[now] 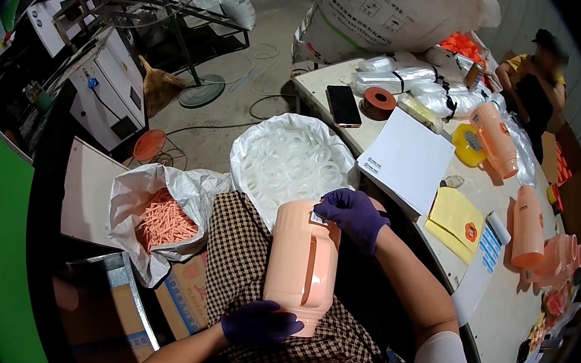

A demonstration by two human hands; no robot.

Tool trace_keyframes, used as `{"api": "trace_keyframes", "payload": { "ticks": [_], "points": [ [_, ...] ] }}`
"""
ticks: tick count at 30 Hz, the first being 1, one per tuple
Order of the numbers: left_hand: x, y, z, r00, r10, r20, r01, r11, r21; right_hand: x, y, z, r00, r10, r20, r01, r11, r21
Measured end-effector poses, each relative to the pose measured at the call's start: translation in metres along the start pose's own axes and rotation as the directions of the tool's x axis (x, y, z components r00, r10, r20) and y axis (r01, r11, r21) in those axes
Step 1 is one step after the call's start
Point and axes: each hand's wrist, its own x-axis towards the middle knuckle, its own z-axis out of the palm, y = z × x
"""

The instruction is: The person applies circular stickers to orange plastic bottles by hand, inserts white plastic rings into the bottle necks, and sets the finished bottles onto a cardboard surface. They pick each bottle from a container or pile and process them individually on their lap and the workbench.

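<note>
Here, jug [287,265] and table edge [445,261] stand apart.

One wide fisheye sits on my head, facing down and forward: my fingers [337,201] and lap [233,253] lie close at lower centre, the surface [494,320] curves along the right, and the floor [278,21] recedes toward the top.
</note>
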Motion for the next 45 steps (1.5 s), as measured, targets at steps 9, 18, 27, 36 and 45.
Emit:
{"api": "trace_keyframes", "payload": {
  "ticks": [9, 18, 27, 36, 45],
  "points": [
    [0.01, -0.011, -0.025, 0.975, -0.048, 0.217, 0.059, 0.997, -0.047, 0.005, 0.016, 0.01, 0.975, -0.194, -0.112, 0.168, 0.963, -0.212],
    [0.104, -0.125, -0.136, 0.624, -0.78, 0.053, 0.449, 0.302, -0.841, -0.125, 0.073, -0.067, 0.578, -0.724, -0.378, 0.392, 0.652, -0.649],
    [0.125, -0.171, 0.068, 0.791, -0.405, 0.458, 0.228, -0.5, -0.835, -0.191, 0.104, -0.279, 0.538, -0.537, -0.65, -0.077, 0.736, -0.672],
    [0.11, -0.201, 0.057, 0.708, -0.657, 0.259, 0.384, 0.05, -0.922, -0.156, 0.14, -0.317, 0.613, -0.368, -0.699, -0.07, 0.856, -0.512],
    [0.148, -0.151, -0.008, 0.952, -0.296, -0.081, 0.235, 0.874, -0.425, -0.146, 0.115, -0.353, 0.759, 0.104, -0.642, -0.292, 0.937, -0.193]
  ]
}}
